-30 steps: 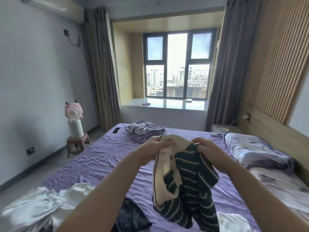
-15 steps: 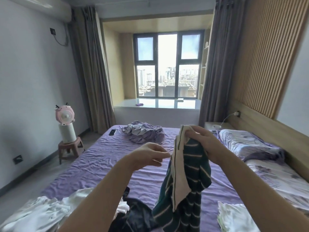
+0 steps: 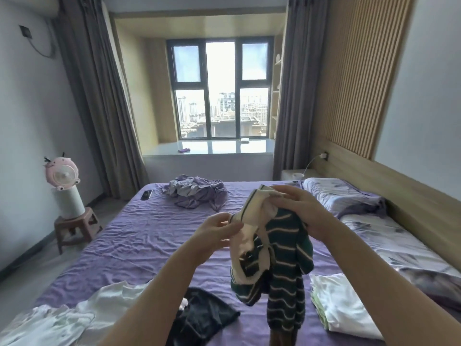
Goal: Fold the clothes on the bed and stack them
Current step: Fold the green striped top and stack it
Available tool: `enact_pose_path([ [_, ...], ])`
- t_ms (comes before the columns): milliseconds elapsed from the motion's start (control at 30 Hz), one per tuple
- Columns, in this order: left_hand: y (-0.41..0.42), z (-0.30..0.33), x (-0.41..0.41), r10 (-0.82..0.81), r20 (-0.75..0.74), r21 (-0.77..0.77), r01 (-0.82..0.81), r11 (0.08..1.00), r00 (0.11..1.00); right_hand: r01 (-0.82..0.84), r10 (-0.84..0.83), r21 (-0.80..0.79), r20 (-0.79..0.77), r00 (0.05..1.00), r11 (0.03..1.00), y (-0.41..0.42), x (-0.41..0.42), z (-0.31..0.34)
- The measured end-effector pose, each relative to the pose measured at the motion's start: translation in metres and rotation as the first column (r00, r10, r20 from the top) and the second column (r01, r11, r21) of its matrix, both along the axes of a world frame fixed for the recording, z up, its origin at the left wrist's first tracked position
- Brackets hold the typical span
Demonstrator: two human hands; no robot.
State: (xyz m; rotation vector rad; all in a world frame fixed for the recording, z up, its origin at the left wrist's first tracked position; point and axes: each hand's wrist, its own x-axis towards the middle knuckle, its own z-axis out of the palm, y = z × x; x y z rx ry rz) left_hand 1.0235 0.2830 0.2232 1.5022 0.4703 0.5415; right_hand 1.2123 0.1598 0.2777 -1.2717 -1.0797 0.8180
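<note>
A dark green top with cream stripes and a cream collar (image 3: 284,260) hangs in the air above the purple bed (image 3: 129,236). My left hand (image 3: 217,232) pinches the cream collar edge at its left side. My right hand (image 3: 303,212) grips the collar's upper right part, fingers curled over the fabric. A folded stack of white clothes (image 3: 341,305) lies on the bed at the right. A dark crumpled garment (image 3: 204,315) lies below my left forearm. White clothes (image 3: 64,318) are heaped at the bed's near left corner.
A bunched lilac and grey garment (image 3: 197,192) lies at the bed's far end beside a black phone (image 3: 146,194). Pillows (image 3: 341,196) and a floral quilt (image 3: 399,248) run along the right side. A pink fan (image 3: 62,174) stands on a stool at the left.
My left hand, empty half a second ago, has taken hold of the collar again. The top has opened out between both hands and the view has tilted.
</note>
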Motion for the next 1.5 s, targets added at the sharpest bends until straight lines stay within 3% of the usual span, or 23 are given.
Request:
enact_pose_path([
  [200,-0.001,0.026,0.010,0.128,0.106,0.000,-0.129,0.992,0.986,0.023,-0.026,-0.015,-0.182,0.983,1.000,-0.019,0.016,-0.008],
  [300,-0.005,0.039,0.021,0.133,0.100,0.043,-0.138,0.989,0.986,0.021,-0.037,-0.086,-0.197,0.980,0.996,-0.021,0.019,-0.016],
  [500,-0.015,0.057,0.043,0.109,0.049,0.119,-0.114,0.986,0.993,-0.090,0.126,-0.182,0.192,0.973,0.979,-0.016,0.012,-0.025],
  [633,-0.016,0.058,0.043,0.131,0.006,0.144,-0.130,0.981,0.991,0.038,0.038,-0.200,0.360,0.932,0.979,0.002,0.000,-0.041],
  [667,-0.015,0.059,0.040,0.144,0.004,0.139,-0.143,0.980,0.990,0.057,0.013,-0.201,0.330,0.944,0.978,0.004,-0.001,-0.045],
  [800,-0.002,0.065,0.021,0.219,-0.019,0.115,-0.215,0.970,0.976,-0.042,0.037,-0.197,-0.030,0.999,0.979,0.005,0.008,-0.049],
  [867,0.004,0.068,0.012,0.239,-0.029,0.091,-0.236,0.968,0.971,-0.034,0.027,-0.162,-0.043,0.999,0.986,0.009,0.011,-0.048],
  [1000,0.012,0.074,0.005,0.283,-0.018,0.020,-0.282,0.959,0.959,0.006,0.006,-0.074,0.167,0.986,0.997,0.023,-0.003,-0.047],
  [1200,0.016,0.088,0.006,0.271,0.049,-0.057,-0.268,0.962,0.961,-0.032,0.056,-0.056,0.514,0.856,0.998,0.042,-0.023,-0.055],
  [1300,0.023,0.092,0.006,0.296,0.035,-0.009,-0.296,0.955,0.955,-0.029,0.023,-0.002,0.647,0.763,1.000,0.053,-0.024,-0.064],
  [1400,0.037,0.089,0.000,0.364,0.019,0.098,-0.365,0.926,0.931,-0.050,0.000,0.067,0.606,0.796,0.996,0.053,-0.014,-0.061],
  [1500,0.047,0.088,-0.011,0.426,-0.080,0.368,-0.371,0.853,0.901,-0.025,-0.043,0.119,0.537,0.843,0.993,0.044,0.000,-0.045],
])
